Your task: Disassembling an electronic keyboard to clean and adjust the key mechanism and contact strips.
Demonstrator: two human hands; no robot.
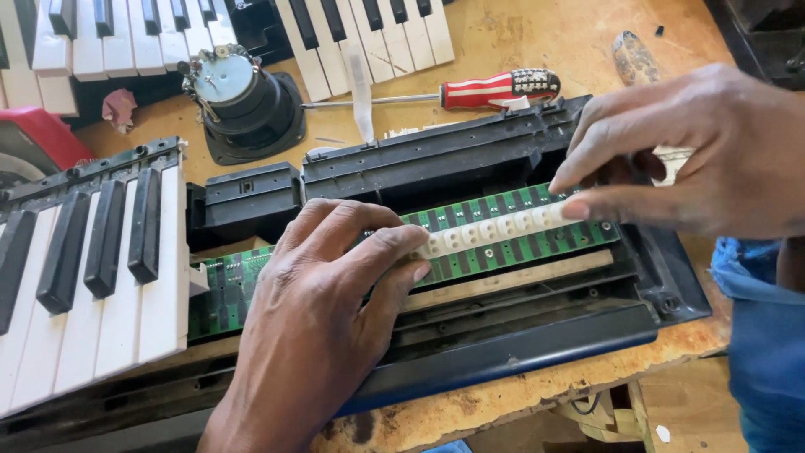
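Keys first, far left: a block of white and black piano keys point(92, 268) still sits in the black keyboard case point(520, 352), w/ a red object point(38, 138) behind it at the edge. More loose key sections point(126, 38) lie along the back of the wooden bench point(520, 38). Next over, a round speaker point(243, 101) rests magnet-up on the bench, just behind the case.

Left hand point(323, 310) lies palm down over the green circuit board point(503, 243), fingers spread and lightly curled, fingertips point(411, 252) pressing the near end of a white rubber contact strip point(495, 228). Not gripping, just pressing flat.

Strip runs along the board lengthwise, approx. mid-case, lying on the green surface btw. both hands.

Behind the case, a screwdriver w/ red-and-white striped handle point(495, 88) lies on the bench, shaft pointing left toward another key section point(369, 33).

Right hand point(688, 155) comes in from the right, fingers mostly extended; thumb and forefinger tips point(574, 208) meet on the far end of the strip. Can't tell whether it pinches or only pushes down. Blue cloth point(759, 335) shows at far right, under that arm.
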